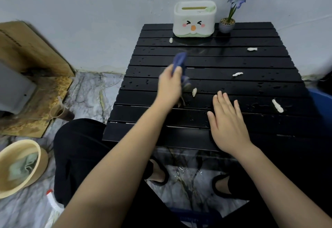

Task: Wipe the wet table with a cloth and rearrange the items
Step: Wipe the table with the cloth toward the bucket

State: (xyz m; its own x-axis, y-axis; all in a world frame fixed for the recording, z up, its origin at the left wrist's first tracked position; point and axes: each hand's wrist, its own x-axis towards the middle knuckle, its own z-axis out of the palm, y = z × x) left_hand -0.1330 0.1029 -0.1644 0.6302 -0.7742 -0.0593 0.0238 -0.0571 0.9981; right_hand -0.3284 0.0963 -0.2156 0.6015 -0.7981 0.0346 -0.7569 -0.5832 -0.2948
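Right hand [227,121]: laid flat and open on the near slats.
Left hand [169,87]: closed around the blue cloth [179,62].
Wet table [260,60]: drops are spread far and right of the cloth.

- We are seeing the slatted bench [233,60] looking glossy black, beaded with water drops.
- We are reading the blue cloth [179,62] as soft fabric.
- The tissue box [195,21] is looking like smooth matt plastic.
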